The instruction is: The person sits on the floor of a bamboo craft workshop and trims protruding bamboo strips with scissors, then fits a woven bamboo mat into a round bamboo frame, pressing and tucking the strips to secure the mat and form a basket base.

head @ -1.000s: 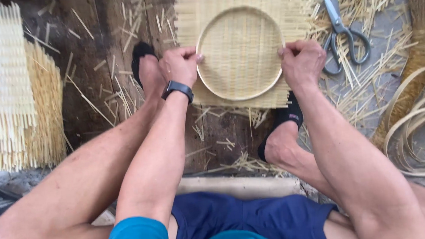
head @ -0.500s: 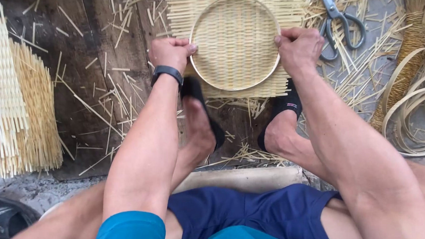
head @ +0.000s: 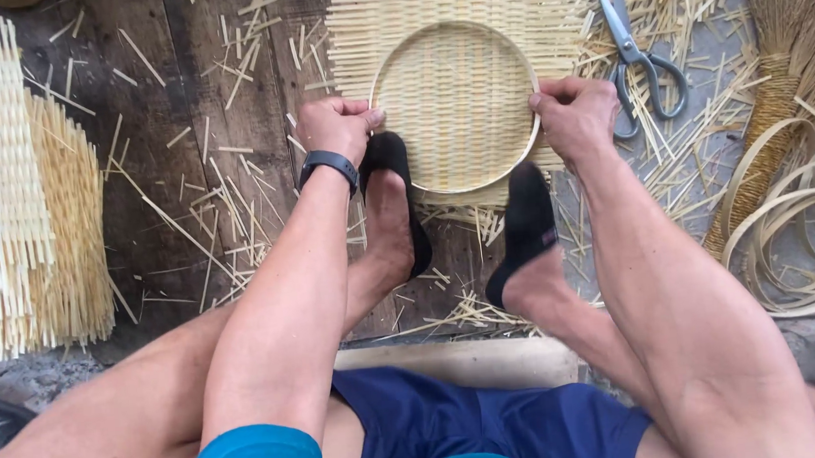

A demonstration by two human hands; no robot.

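Observation:
A round bamboo hoop (head: 451,35) lies on a square woven bamboo mat (head: 355,32) on the wooden floor. My left hand (head: 338,127) grips the hoop's left rim, and a dark band sits on that wrist. My right hand (head: 574,115) grips the right rim. Both of my feet in black socks (head: 394,177) press on the mat's near edge, just below the hoop.
Metal scissors (head: 639,55) lie right of the mat. A broom (head: 795,30) and coiled bamboo strips (head: 800,230) sit at far right. Stacked woven mats (head: 3,190) are at left. Bamboo splinters (head: 223,184) litter the planks.
My left foot has moved in from the left to the mat's near edge beside my right foot. Both hands stay on the hoop's rim.

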